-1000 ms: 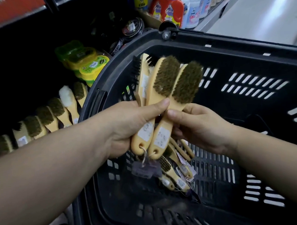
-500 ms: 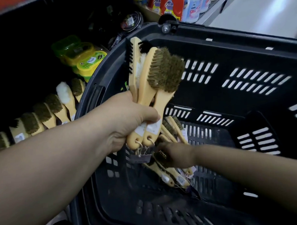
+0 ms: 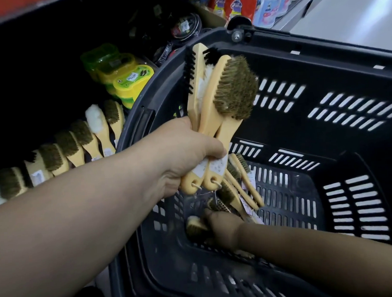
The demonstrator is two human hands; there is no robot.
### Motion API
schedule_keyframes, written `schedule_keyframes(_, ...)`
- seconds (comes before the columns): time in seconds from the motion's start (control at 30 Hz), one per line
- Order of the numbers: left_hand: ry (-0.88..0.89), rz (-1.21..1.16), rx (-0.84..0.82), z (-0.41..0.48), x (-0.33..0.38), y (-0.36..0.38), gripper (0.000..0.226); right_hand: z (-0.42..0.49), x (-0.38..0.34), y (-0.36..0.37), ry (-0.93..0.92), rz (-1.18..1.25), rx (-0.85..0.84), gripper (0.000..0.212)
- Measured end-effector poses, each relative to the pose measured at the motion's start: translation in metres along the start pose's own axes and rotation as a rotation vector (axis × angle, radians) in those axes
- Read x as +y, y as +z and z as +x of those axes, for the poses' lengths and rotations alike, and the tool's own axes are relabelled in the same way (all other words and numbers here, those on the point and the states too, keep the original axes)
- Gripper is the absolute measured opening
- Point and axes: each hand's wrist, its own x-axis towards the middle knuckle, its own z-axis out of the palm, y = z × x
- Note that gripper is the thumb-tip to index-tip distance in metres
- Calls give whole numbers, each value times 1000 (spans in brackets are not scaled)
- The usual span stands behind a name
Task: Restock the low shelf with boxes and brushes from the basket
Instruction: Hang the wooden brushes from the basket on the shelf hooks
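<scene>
Brushes (image 3: 233, 89) with wooden handles stand bundled in my left hand (image 3: 186, 157), fingers clenched round them above the basket (image 3: 320, 55) near its left rim. My right hand (image 3: 222, 227) reaches among loose brushes (image 3: 243, 186) on the basket floor. It is blurred, so I cannot tell whether its fingers grasp one.
</scene>
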Motion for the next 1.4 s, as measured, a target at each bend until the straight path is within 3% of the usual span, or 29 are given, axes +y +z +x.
schedule_keyframes(0.1, 18, -34, -4, 3, -1, 0, 30, -17, 6, -34, 96, 257, 147, 42)
schedule_keyframes(0.2, 27, -103, -35, 2, -2, 2, 24, -46, 2, -93, 235, 1045, 294, 37)
schedule_keyframes(0.27, 26, -163, -56, -2, -1, 4, 22, -75, -7, -133, 183, 1564, 318, 33)
schedule_keyframes(0.33, 39, -226, -60, -7, 0, 6, 22, -104, -21, -163, 12, 1764, 319, 29)
schedule_keyframes(0.47, 91, -360, -70, -23, 9, 1, 23, -140, -61, -187, -307, 1844, 333, 34)
schedule_keyframes(0.57, 131, -415, -41, -41, 16, -21, 22, -153, -96, -190, -430, 1877, 374, 52)
schedule_keyframes(0.67, 141, -420, -3, -68, 9, -55, 18, -155, -130, -188, -479, 1802, 345, 52)
schedule_keyframes(0.9, 51, -538, 139, -140, -50, -145, 50, -122, -226, -164, -274, 1728, 184, 22)
schedule_keyframes(1.1, -5, -648, 338, -177, -112, -207, 34, -64, -295, -134, -31, 1575, 152, 17)
schedule_keyframes(1.23, -18, -745, 469, -184, -144, -229, 25, -17, -313, -101, 55, 1325, 172, 18)
schedule_keyframes(1.4, -71, -864, 601, -187, -185, -254, 38, 22, -330, -64, 71, 1343, 37, 4)
